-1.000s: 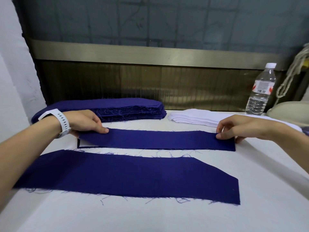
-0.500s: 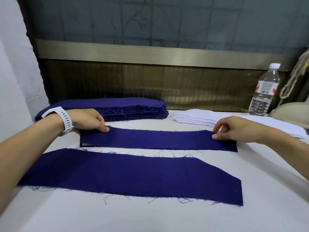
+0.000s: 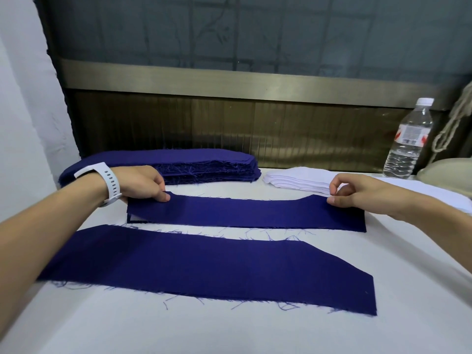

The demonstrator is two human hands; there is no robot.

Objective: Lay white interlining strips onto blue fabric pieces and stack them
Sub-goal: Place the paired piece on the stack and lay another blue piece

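A narrow blue fabric piece (image 3: 245,213) lies across the middle of the white table. My left hand (image 3: 143,182) pinches its far left corner and my right hand (image 3: 357,190) pinches its far right corner, both corners raised slightly. Under its left end a white interlining strip (image 3: 136,217) shows on another blue piece. A wider blue fabric piece (image 3: 204,264) lies flat nearer to me. A thick pile of blue pieces (image 3: 178,164) sits at the back left. A pile of white interlining strips (image 3: 298,181) sits at the back right.
A clear plastic water bottle (image 3: 408,139) stands at the back right near a beige rope (image 3: 457,118) and a rounded beige object (image 3: 444,172). A dark panelled wall (image 3: 229,129) closes the table's far side. A white wall stands on the left.
Both hands have lifted the far corners of the narrow blue piece, which lay flat before. Its left end now uncovers a bit of the white strip beneath.
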